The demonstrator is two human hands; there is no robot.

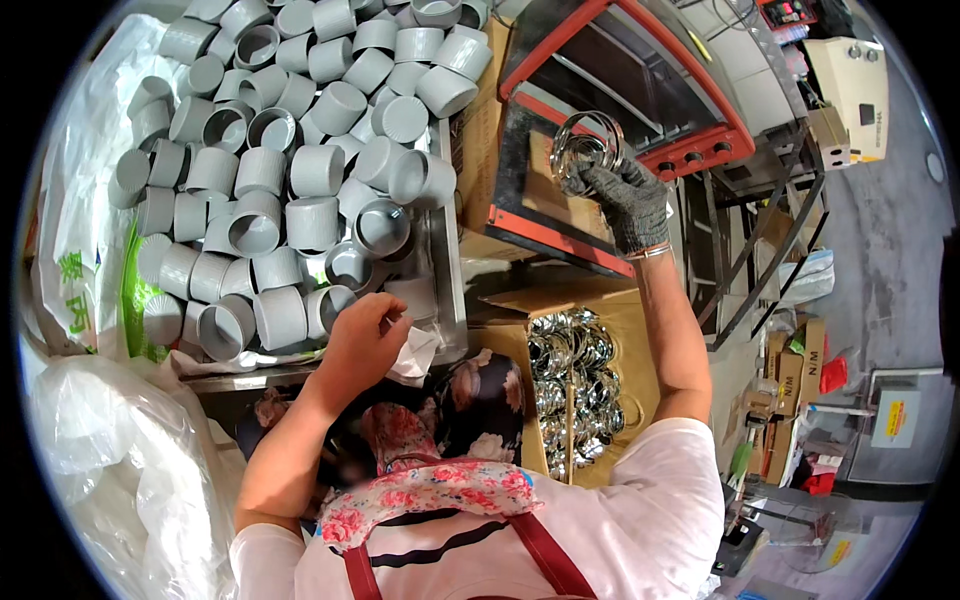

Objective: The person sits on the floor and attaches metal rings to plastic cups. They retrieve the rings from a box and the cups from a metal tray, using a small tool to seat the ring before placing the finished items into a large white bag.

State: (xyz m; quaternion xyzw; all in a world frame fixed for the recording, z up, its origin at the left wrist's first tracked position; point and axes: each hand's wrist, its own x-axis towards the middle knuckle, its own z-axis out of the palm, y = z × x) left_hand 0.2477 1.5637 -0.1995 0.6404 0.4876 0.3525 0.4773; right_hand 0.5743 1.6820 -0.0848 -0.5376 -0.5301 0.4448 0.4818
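My right hand (632, 200), in a grey knit glove, is gripping a bunch of shiny metal rings (574, 146), fingers and thumb closed on their lower side. Rings are up in the air in front of the red-and-black oven (650, 75), above its lowered door (556, 240); a tan board (545, 190) lies on that door. Thin band (652, 251) on my right wrist. My left hand (368, 330) is bare, fingers loosely curled, over the near edge of the metal tray (455, 310); can't tell whether it has anything in it. Nearest to it are the grey cups (313, 225), heaped in that tray at all angles, some mouth up, some on their sides. White paper (415, 354) just right of that hand. More rings (578, 385) sit piled in a cardboard box (638, 350) between me and the oven, split by a divider (570, 420). White sack with green print (75, 230) along the tray's left side, clear plastic bag (120, 440) nearer me. Dark metal stand (770, 270) right of my gloved hand, beige machine (845, 100) past it.
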